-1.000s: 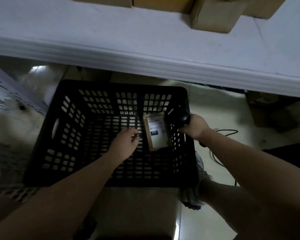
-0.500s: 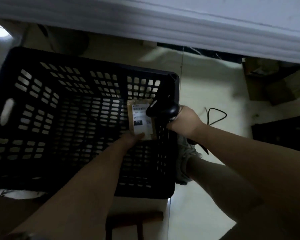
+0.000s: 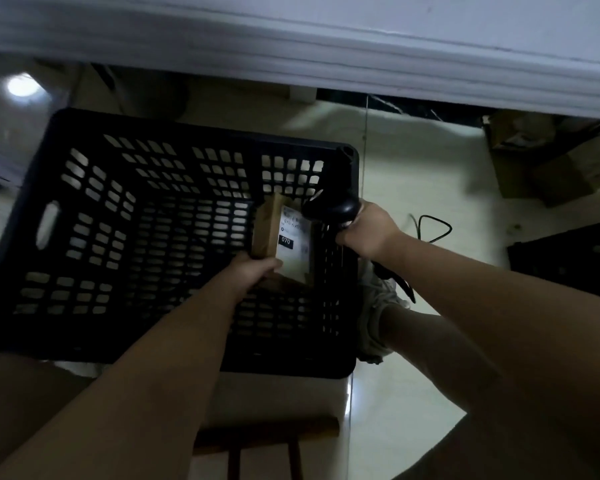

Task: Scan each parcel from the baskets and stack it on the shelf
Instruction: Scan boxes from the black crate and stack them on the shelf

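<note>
Left hand (image 3: 253, 271), previously open, now grips brown cardboard parcel (image 3: 284, 237) in black slotted plastic basket (image 3: 187, 131); right hand (image 3: 368, 233) grips black handheld scanner (image 3: 333, 209) beside it. Scan judged imminent.

Matt black perforated plastic basket (image 3: 291, 365). Small brown parcel (image 3: 265, 230) of dull cardboard, with a smooth white paper label (image 3: 293, 237) marked 070. Black plastic handheld scanner (image 3: 329, 211), slightly shiny. Pale floor (image 3: 413, 174), glossy and reflective. White shelf edge (image 3: 291, 39), smooth painted finish.
</note>
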### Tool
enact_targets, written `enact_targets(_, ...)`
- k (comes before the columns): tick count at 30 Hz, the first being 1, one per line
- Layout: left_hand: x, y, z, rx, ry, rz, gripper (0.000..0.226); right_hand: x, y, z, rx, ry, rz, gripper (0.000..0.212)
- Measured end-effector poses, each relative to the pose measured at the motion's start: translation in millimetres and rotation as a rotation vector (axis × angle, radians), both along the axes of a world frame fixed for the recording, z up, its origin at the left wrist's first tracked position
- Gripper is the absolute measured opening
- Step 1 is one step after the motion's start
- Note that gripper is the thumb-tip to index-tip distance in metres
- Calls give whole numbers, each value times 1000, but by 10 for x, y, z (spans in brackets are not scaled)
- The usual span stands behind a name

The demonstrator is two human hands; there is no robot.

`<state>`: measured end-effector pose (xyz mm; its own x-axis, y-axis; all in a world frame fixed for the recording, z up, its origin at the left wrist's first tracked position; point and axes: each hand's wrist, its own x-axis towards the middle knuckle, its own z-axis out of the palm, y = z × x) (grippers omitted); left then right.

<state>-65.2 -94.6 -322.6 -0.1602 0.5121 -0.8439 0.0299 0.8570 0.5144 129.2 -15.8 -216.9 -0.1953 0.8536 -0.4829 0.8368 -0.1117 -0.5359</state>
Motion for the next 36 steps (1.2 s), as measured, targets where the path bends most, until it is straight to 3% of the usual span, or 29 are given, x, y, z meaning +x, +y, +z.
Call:
enact_targets(4, -290, -329, 476, 32, -37, -74, 19, -109, -60, 255, 22, -213, 184, 39)
enact_targets(6, -437, -478, 721, 72, -19, -73, 19, -210, -130, 486, 116, -269, 267, 44)
enact_targets(8, -539, -601, 962, 126, 20, -65, 33, -351, -201, 811, 221, -273, 360, 43)
enact_targets(11, -672, -774, 1376, 228, 46, -3, 35, -604, -291, 1352, 330, -69, 360, 35)
enact_targets(14, -865, -832, 1765, 378, 106, -14, 74, -860, -362, 1800, 430, 182, 298, 25)
enact_targets(15, -931, -842, 1900, 420, 151, -20, 77, -919, -398, 1921, 455, 265, 276, 20)
enact_targets(21, -1066, -786, 2550, 622, 341, -144, 39, -970, -570, 2258, 570, 685, 81, 14)
enact_targets(25, -1128, -668, 2929, 790, 366, -71, 53, -993, -681, 2450, 581, 933, -15, 16)
enact_targets(28, -1247, -527, 3089, 893, 379, 53, 63, -991, -737, 2501, 578, 992, -12, 16)
enact_targets(32, -1369, -402, 3073, 934, 368, 212, 69, -1059, -800, 2513, 605, 956, -3, 46)
enact_targets(36, -1265, -265, 3036, 952, 389, 291, 57, -1104, -821, 2487, 663, 915, -4, 43)
